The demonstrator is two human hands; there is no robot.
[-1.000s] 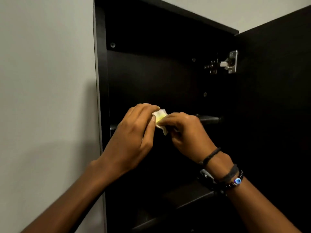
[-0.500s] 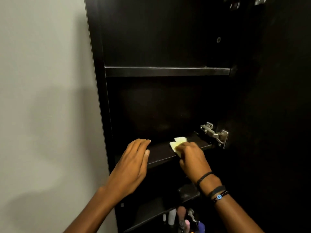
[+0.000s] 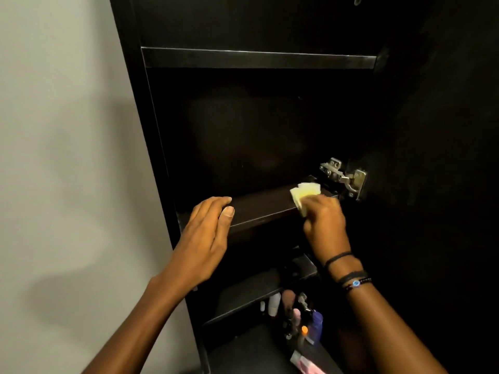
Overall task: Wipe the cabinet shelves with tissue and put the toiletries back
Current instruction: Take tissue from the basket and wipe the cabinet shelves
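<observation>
Head view, looking into a tall, dark brown cabinet [image 3: 270, 125] set against a pale grey wall [image 3: 59, 130], its door [image 3: 437, 130] swung open to the right. An upper shelf [image 3: 256, 59] crosses the top of the view, bare along its front edge. Below it, a middle shelf [image 3: 259, 209] holds both hands. A silver metal hinge [image 3: 343, 176] sits at the right end of this shelf, joining the door to the cabinet. The left hand [image 3: 208, 238] lies flat on the shelf's left end, fingers straight and together, thumb alongside, holding nothing. The right hand [image 3: 324, 225] presses a tissue [image 3: 305, 194] down on the right part of the shelf, near the hinge; its grip is closed over the tissue. The tissue is small, pale yellow-white and folded into layers, its corners fanning out beyond the fingertips. Dark cord bracelets [image 3: 348, 273], one with a blue bead, circle the right wrist. On a lower level, several toiletries [image 3: 299, 319] stand clustered, too dim to identify individually
</observation>
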